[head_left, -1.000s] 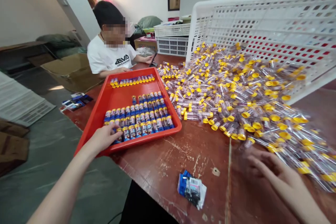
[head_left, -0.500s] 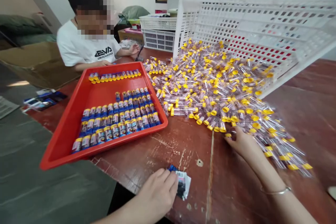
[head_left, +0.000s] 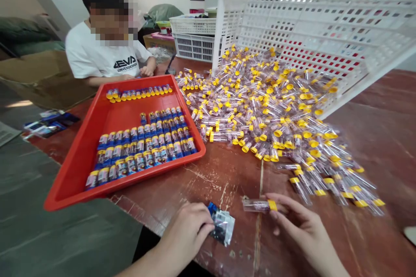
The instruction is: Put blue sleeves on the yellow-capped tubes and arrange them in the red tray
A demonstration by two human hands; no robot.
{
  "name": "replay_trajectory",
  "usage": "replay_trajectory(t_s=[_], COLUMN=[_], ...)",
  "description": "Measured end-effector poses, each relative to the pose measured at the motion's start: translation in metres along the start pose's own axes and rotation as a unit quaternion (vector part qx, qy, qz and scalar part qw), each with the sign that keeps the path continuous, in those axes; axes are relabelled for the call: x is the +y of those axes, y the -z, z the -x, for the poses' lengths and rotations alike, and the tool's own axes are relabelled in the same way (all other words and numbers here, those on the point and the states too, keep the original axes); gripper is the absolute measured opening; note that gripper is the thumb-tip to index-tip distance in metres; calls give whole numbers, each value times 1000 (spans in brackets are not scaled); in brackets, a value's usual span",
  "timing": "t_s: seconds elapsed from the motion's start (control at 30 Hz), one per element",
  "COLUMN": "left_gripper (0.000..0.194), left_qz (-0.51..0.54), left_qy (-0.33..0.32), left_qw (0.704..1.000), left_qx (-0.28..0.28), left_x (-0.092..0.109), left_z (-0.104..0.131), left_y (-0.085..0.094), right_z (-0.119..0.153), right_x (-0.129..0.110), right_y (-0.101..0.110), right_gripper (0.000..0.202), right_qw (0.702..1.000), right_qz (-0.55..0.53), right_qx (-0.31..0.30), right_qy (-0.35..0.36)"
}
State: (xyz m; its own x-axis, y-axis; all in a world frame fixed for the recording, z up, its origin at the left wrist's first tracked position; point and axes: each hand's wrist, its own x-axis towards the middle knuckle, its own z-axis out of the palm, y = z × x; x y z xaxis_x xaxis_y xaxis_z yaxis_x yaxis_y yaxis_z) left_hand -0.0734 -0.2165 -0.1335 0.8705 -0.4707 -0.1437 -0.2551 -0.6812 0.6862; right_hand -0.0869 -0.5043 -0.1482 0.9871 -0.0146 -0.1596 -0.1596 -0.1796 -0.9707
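A clear tube with a yellow cap is pinched at its capped end by my right hand, over the table's near part. My left hand grips the left edge of a small stack of blue and silver packets at the table's front edge. Behind my right hand spreads a large pile of yellow-capped clear tubes. On the left, a red tray holds rows of yellow-capped tubes with blue contents.
A white perforated crate lies tipped behind the pile. Across the brown table sits a person in a white shirt. More packets lie at the far left, and stacked crates stand behind.
My right hand has moved from the pile's edge towards me and left, and now holds a tube. The left hand has stayed by the packets. The other person's raised hand has come down.
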Motion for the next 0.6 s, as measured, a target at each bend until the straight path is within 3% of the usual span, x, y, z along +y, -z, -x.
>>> replay_trajectory(t_s=[0.1, 0.27, 0.43, 0.53, 0.6], left_gripper=[15, 15, 14, 6, 15], left_qz=[105, 214, 227, 242, 259], left_qy=[93, 150, 152, 132, 87], left_qw=[990, 965, 962, 960, 960], left_qx=[25, 7, -11, -39, -55], left_x=[7, 9, 7, 10, 14], left_z=[-7, -11, -11, -12, -11], left_y=[8, 5, 7, 12, 15], right_z=[12, 16, 14, 11, 9], right_x=[-4, -16, -26, -32, -32], right_y=[-14, -24, -20, -17, -17], right_gripper=[28, 28, 36, 39, 35], right_qw=[999, 970, 952, 955, 964], right_qz=[4, 130, 161, 134, 101], right_qx=[-9, -26, -69, -111, -130], right_qy=[50, 206, 250, 240, 207])
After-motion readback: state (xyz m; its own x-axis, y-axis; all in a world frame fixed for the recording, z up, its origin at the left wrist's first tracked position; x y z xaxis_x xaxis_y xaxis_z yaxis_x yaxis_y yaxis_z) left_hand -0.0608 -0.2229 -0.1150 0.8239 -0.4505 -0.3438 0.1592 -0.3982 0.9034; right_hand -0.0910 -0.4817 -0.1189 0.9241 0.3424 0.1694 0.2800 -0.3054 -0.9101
